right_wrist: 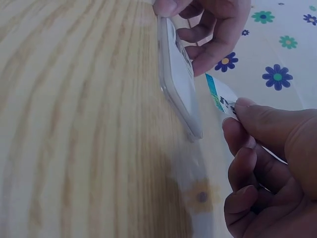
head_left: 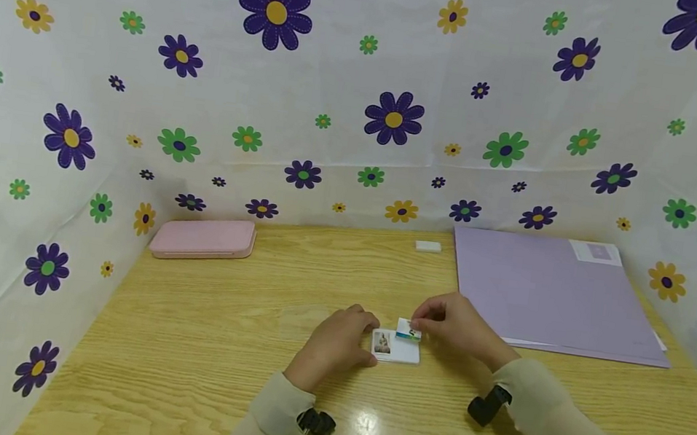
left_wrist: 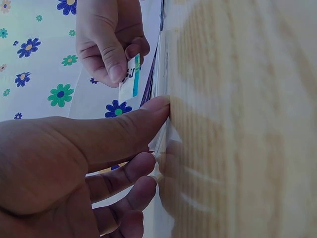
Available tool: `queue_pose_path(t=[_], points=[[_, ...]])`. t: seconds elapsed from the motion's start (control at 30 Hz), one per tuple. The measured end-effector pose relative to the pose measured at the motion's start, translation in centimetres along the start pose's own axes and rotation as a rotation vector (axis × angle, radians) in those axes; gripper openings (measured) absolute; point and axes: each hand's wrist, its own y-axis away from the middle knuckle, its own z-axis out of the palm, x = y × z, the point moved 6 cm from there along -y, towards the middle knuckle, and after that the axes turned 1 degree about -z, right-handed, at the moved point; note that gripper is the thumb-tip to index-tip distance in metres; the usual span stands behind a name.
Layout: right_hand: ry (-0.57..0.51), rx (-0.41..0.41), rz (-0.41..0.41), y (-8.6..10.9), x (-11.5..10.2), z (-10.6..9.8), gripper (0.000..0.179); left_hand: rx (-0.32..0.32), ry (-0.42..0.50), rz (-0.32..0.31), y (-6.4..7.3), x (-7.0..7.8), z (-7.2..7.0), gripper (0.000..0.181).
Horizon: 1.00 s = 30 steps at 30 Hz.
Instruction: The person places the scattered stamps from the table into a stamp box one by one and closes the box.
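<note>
On the table lies a small flat white slab (head_left: 406, 354) with rounded corners and a clear edge (right_wrist: 178, 82). A small picture (head_left: 383, 342) sits on its left part. My left hand (head_left: 337, 341) holds the slab at its left end, thumb on the near edge and fingers at the far edge. Between right thumb and index finger I pinch a thin, sticker-like printed piece (head_left: 408, 330) with a teal strip along one side. My right hand (head_left: 456, 323) keeps that piece (left_wrist: 131, 79) tilted over the slab's far right part.
A pink case (head_left: 203, 238) lies at the back left of the wooden table (head_left: 186, 343). At the back right is a large purple folder (head_left: 550, 295) with paper under its front edge. A small white block (head_left: 428, 246) lies near the flowered cloth (head_left: 329, 61) behind.
</note>
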Motion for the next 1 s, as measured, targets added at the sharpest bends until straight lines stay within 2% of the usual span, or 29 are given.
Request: queue_pose_path(t=[0.27, 0.53, 1.0], points=[[0.010, -0.038, -0.046, 0.2, -0.1, 0.9, 0.004, 0.004, -0.008, 0.018, 0.0, 0.0, 0.0, 0.052], [0.041, -0.035, -0.083, 0.2, -0.2, 1.2, 0.005, 0.004, -0.017, 0.014, 0.0, -0.1, 0.0, 0.052], [0.055, -0.050, -0.074, 0.3, -0.4, 1.8, 0.005, 0.001, -0.011, 0.010, 0.1, 0.1, -0.1, 0.051]])
